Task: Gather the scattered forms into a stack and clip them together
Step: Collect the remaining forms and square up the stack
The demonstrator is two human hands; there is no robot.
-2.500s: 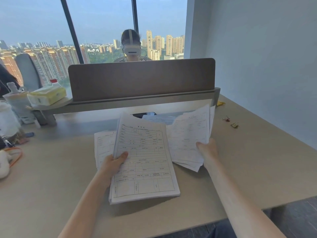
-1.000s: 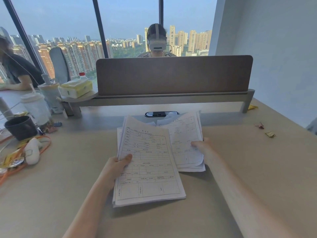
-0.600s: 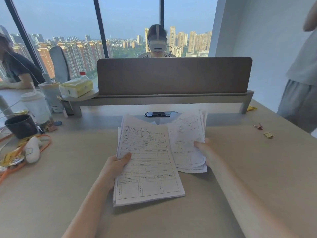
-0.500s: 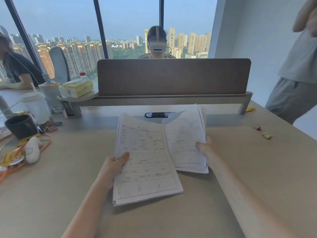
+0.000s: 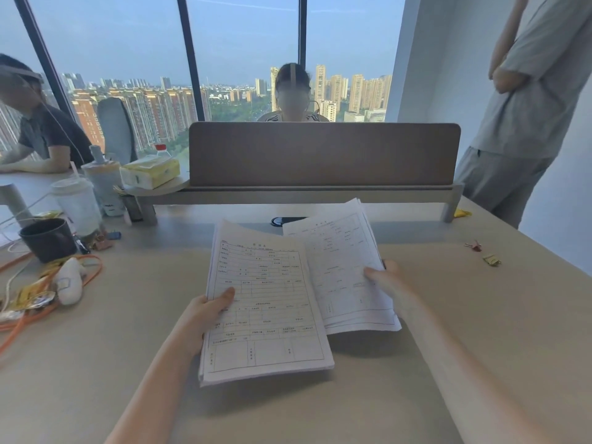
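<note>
My left hand point(image 5: 205, 312) grips the left edge of a thick bundle of printed forms point(image 5: 266, 302), thumb on top, holding it lifted above the desk. My right hand point(image 5: 389, 278) holds a second bundle of forms point(image 5: 342, 267) by its right edge; its near part is tucked under the left bundle and its far end tilts up. Two small binder clips, a reddish one point(image 5: 474, 245) and a yellow one point(image 5: 491, 259), lie on the desk far to the right.
A brown divider screen point(image 5: 323, 153) on a shelf closes the desk's far side. Cups point(image 5: 78, 206), a dark mug point(image 5: 48, 240), an orange cable point(image 5: 64, 285) and clutter fill the left. A person point(image 5: 525, 100) stands at the right corner; others sit beyond.
Both bundles have risen off the desk, and the right one has tilted up at its far end and slid closer under the left one. A standing person has come in at the right.
</note>
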